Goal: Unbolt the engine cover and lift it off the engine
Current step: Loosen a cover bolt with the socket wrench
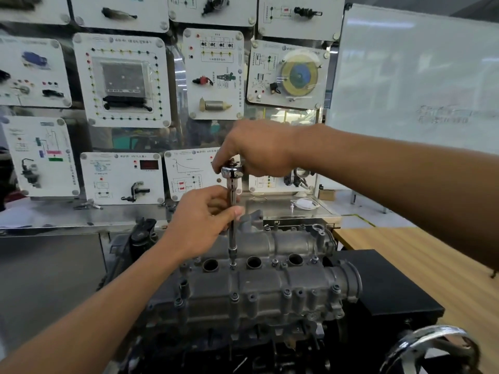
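Hands (204, 217) (256, 151) on upright chrome ratchet (232, 171) over grey, bolt-studded engine cover (270, 282)

We are in a school workshop where people learn about cars. On the wall we see many teaching boards (121, 79) with car parts, little lights and wire drawings on them. A big whiteboard (418, 76) stands at the right. In front of us a grey metal engine (256, 292) sits with a shiny wrench (231, 238) on it, beside a wooden counter (405, 255).
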